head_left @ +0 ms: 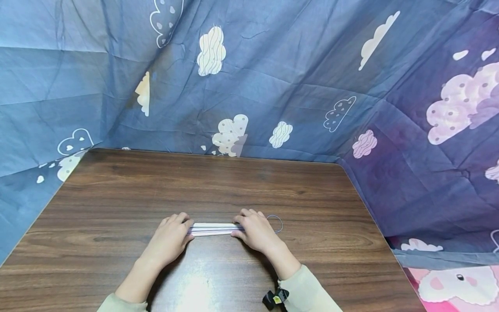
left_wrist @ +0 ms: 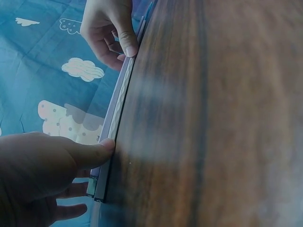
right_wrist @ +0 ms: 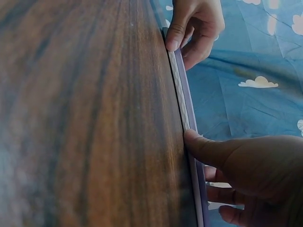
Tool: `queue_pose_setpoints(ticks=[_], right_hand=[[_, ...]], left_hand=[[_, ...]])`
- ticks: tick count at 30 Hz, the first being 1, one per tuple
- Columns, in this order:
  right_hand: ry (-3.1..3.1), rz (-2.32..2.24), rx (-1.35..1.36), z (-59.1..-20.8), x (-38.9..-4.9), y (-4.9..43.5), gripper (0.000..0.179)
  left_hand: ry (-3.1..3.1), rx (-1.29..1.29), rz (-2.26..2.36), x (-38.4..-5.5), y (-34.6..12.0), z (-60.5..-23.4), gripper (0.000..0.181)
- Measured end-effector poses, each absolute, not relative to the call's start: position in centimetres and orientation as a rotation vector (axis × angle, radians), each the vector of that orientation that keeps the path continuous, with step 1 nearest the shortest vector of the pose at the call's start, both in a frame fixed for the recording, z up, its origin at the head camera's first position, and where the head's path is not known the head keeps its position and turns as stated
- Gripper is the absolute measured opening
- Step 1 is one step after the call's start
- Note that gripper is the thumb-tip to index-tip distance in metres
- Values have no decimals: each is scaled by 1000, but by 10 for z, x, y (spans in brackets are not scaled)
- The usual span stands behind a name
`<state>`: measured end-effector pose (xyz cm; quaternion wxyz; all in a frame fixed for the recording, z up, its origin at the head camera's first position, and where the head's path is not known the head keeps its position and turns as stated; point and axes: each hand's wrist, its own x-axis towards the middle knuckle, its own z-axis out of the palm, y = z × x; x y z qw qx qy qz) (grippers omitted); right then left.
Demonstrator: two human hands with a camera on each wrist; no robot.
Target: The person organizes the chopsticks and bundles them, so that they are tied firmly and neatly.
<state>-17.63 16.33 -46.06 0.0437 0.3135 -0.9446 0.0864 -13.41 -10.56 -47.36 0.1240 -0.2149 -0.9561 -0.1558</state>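
Note:
A slim, folded-up bundle, which looks like a closed folding fan, lies lengthwise across the table in the head view. It has white and pale purple strips, and the wrist views show whitish pleats along its near side. My left hand holds its left end, the thumb on the near side and the fingers on the far side. Toward the right end my right hand grips it the same way. A thin cord loop sticks out beyond the right hand. Both hands cover parts of the fan.
The brown wood-grain table runs on all sides of the hands. Blue cloth with cloud prints hangs behind and on both sides. A black strap with a small device is at the right sleeve.

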Motion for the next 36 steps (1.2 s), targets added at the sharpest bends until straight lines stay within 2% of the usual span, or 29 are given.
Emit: queue_pose_setpoints(ticks=[13, 22, 36], right_hand=[[-2897, 277, 949, -465, -175, 163, 35], [-2863, 314, 990, -465, -178, 163, 27], [-2841, 323, 995, -464, -180, 164, 25]], left_hand=[[-2784, -618, -455, -133, -105, -478, 34], [-2769, -620, -456, -134, -105, -475, 23], [-2787, -618, -423, -138, -103, -474, 30]])
